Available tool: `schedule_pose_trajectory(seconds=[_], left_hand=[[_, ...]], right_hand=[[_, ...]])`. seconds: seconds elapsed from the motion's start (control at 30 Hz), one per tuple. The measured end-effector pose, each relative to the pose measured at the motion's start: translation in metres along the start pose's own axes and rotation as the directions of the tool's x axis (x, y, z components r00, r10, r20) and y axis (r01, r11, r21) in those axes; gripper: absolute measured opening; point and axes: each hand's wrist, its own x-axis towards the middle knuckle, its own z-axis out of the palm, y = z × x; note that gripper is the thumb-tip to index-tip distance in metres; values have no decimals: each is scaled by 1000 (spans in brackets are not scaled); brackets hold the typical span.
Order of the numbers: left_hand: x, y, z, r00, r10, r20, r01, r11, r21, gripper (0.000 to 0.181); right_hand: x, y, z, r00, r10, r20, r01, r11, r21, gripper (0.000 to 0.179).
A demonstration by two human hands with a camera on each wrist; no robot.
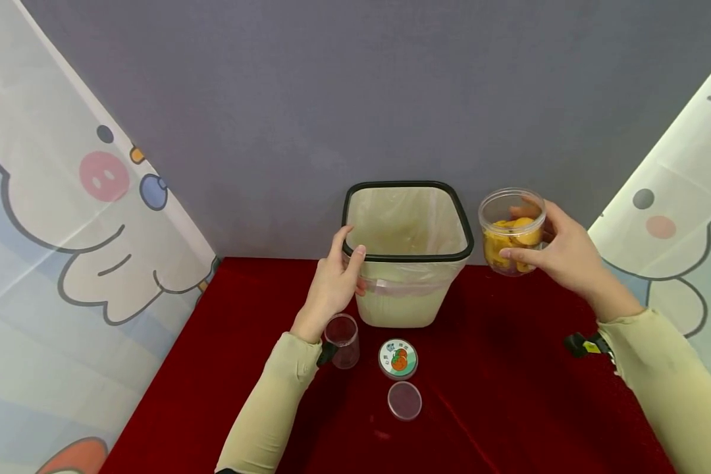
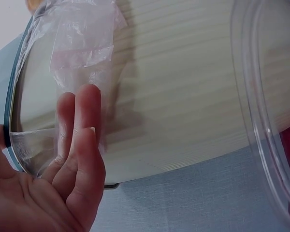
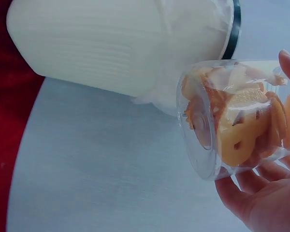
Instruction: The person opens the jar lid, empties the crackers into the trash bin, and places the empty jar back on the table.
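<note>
A clear glossy plastic jar [image 1: 512, 230], a matt ribbed bin [image 1: 407, 263] with filmy liner, red cloth [image 1: 498, 395].

A: How is the bin [image 1: 407, 257] positioned?
B: It is placed on the table [image 1: 509, 395], at the rear edge, in front of the wall [image 1: 332, 99]. The left hand [image 1: 332, 283] is laid against its left side.

A: What is located to the right of the bin?
B: The jar [image 1: 512, 230] is held there, above the table, by the right hand [image 1: 563, 253].

A: What is arranged in front of the bin?
B: The empty jar [image 1: 342, 340] is set to the left, beside the labelled lid [image 1: 398, 359]. The plain lid [image 1: 404, 400] is laid nearest the person.
</note>
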Motion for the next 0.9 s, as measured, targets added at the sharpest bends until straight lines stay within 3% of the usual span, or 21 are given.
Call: schedule_pose_trajectory(seconds=[0.3, 0.47, 0.67, 0.9], left_hand=[[-1, 5, 0, 1000, -15, -17, 16, 998, 61, 61], [0, 12, 0, 999, -35, -30, 39, 991, 126, 59], [2, 22, -5, 991, -126, -33, 130, 976, 176, 62], [6, 29, -11, 979, -203, 24, 197, 968, 156, 68]], right_hand=[[29, -21, -9, 999, -15, 50, 20, 993, -114, 95], [38, -30, -7, 997, -33, 68, 41, 991, -125, 95], [49, -39, -4, 996, -55, 72, 65, 989, -134, 98], [56, -47, -1, 992, -95, 83, 110, 975, -191, 96]])
